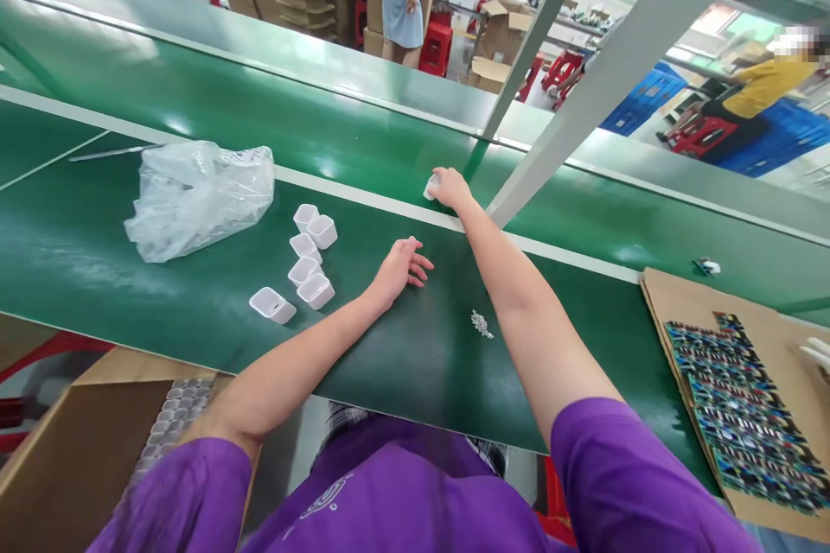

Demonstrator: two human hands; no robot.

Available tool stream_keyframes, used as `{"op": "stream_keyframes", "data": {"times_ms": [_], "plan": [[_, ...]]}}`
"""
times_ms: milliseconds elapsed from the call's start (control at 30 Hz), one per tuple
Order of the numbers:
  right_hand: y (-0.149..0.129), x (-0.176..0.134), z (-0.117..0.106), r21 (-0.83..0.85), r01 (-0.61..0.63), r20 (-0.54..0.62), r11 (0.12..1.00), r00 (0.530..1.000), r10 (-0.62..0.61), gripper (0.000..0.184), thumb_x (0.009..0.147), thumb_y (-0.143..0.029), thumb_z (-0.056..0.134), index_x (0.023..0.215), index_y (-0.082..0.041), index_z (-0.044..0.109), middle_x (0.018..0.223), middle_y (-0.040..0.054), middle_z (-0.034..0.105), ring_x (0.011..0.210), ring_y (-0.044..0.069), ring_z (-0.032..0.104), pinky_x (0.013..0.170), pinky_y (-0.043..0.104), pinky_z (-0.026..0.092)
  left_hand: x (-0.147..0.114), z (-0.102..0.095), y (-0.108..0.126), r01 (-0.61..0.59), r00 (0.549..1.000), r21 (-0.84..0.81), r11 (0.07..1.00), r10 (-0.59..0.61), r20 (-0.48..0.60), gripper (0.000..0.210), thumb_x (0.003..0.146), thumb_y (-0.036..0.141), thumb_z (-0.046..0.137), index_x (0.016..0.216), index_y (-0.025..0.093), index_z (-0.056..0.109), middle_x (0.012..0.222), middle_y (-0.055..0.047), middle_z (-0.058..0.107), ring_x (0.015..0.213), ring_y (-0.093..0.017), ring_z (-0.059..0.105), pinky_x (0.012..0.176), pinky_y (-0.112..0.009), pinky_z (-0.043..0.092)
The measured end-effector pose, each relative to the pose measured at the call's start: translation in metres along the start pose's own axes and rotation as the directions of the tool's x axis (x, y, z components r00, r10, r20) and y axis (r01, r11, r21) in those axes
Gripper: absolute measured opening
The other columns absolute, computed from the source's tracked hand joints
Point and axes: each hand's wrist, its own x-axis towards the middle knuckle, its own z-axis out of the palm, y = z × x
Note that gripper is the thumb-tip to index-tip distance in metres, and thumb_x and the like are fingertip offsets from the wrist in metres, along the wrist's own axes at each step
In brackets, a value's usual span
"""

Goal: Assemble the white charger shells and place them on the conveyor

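Note:
Stretched forward over the far green belt, my right hand [452,188] is closed on a small white plastic cup [430,187], mostly covered by the fingers. Nearer to me, my left hand [400,270] rests just above the green work surface [402,363], its fingers loosely apart with nothing visible in them. To its left stand several white square plastic cups [316,289] in a loose cluster; one more cup [272,304] sits apart and seems to have something small and dark inside. A little pile of small silvery parts [481,324] lies below my right forearm.
A clear plastic bag [204,199] lies on the left. At right, cardboard [661,311] bears rows of circuit boards [745,415]. A metal post [616,78] rises beside my right arm. An open carton [71,449] with cups stands lower left. Other people are in the background.

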Motion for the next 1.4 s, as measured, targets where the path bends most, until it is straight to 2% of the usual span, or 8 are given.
{"op": "stream_keyframes", "data": {"times_ms": [167,333,400,767,900,1033,1200,1400], "plan": [[-0.024,-0.01,0.005,0.024,0.194,-0.039,0.981,0.98,-0.193,0.058,0.085,-0.025,0.057,0.139,-0.008,0.046,0.139,0.0214,0.046,0.128,0.036,0.042,0.105,0.052,0.039,0.003,0.003,-0.006,-0.02,0.999,0.051,0.999,0.017,0.046,0.012,0.092,0.03,0.049,0.094,0.018,0.049,0.064,0.002,0.063,0.048,-0.008,0.053,0.044,-0.017,0.044],[-0.096,-0.036,0.025,0.297,0.721,0.055,0.627,0.642,-0.764,0.034,0.085,-0.023,0.06,0.119,-0.021,0.064,0.129,0.008,0.057,0.121,0.022,0.052,0.108,0.039,0.039,0.004,-0.001,-0.011,-0.061,0.996,0.111,0.992,0.052,0.077,0.01,0.083,0.01,0.054,0.089,0.017,0.051,0.061,0.004,0.062,0.048,-0.009,0.053,0.047,-0.02,0.047],[-0.119,-0.044,0.034,0.372,0.714,0.096,0.593,0.606,-0.79,0.025,0.078,-0.019,0.069,0.102,-0.022,0.07,0.121,0.0048,0.062,0.106,0.02,0.059,0.096,0.034,0.048,0.004,-0.003,-0.013,-0.062,0.995,0.136,0.989,0.051,0.08,0.01,0.081,0.007,0.055,0.083,0.016,0.051,0.056,0.004,0.059,0.046,-0.009,0.053,0.047,-0.021,0.047],[-0.022,-0.108,-0.002,0.658,0.289,-0.074,0.695,0.944,-0.323,0.029,0.083,-0.045,0.062,0.075,-0.017,0.06,0.071,-0.0008,0.061,0.066,0.012,0.055,0.064,0.025,0.046,0.0,0.001,-0.008,-0.11,0.993,0.01,0.994,0.11,0.041,0.042,0.092,0.051,0.042,0.113,0.017,0.052,0.097,-0.009,0.069,0.062,-0.011,0.061,0.046,-0.021,0.049],[0.006,-0.156,-0.009,0.734,0.232,-0.003,0.639,0.941,-0.338,0.035,0.086,-0.051,0.058,0.086,-0.016,0.066,0.075,0.0002,0.066,0.067,0.012,0.058,0.064,0.025,0.048,-0.003,0.001,-0.011,-0.172,0.985,0.014,0.985,0.171,0.037,0.057,0.084,0.065,0.05,0.114,0.017,0.051,0.102,-0.01,0.067,0.072,-0.014,0.065,0.053,-0.024,0.055],[0.03,-0.202,-0.015,0.535,0.25,-0.013,0.807,0.958,-0.288,0.028,0.091,-0.031,0.056,0.114,-0.019,0.066,0.091,0.0024,0.072,0.075,0.013,0.063,0.072,0.026,0.051,-0.008,-0.001,-0.01,-0.232,0.973,0.111,0.966,0.229,0.042,0.058,0.076,0.064,0.061,0.111,0.017,0.054,0.099,-0.008,0.066,0.082,-0.015,0.066,0.059,-0.024,0.058],[0.068,-0.254,-0.021,0.121,0.147,0.111,0.982,0.981,-0.161,0.021,0.089,-0.017,0.054,0.098,-0.019,0.074,0.094,0.0062,0.073,0.074,0.017,0.066,0.069,0.028,0.051,-0.013,-0.001,-0.008,-0.244,0.969,0.188,0.951,0.233,0.08,0.051,0.073,0.056,0.067,0.104,0.016,0.061,0.101,-0.006,0.066,0.098,-0.021,0.065,0.07,-0.029,0.062],[0.077,-0.295,-0.016,0.092,0.148,0.034,0.985,0.988,-0.152,0.021,0.091,-0.019,0.053,0.096,-0.022,0.073,0.098,0.0046,0.072,0.079,0.017,0.068,0.068,0.026,0.052,-0.018,0.0,-0.01,-0.219,0.971,0.201,0.955,0.194,0.137,0.047,0.074,0.048,0.068,0.109,0.017,0.061,0.102,-0.005,0.065,0.097,-0.02,0.064,0.07,-0.031,0.063]]}}
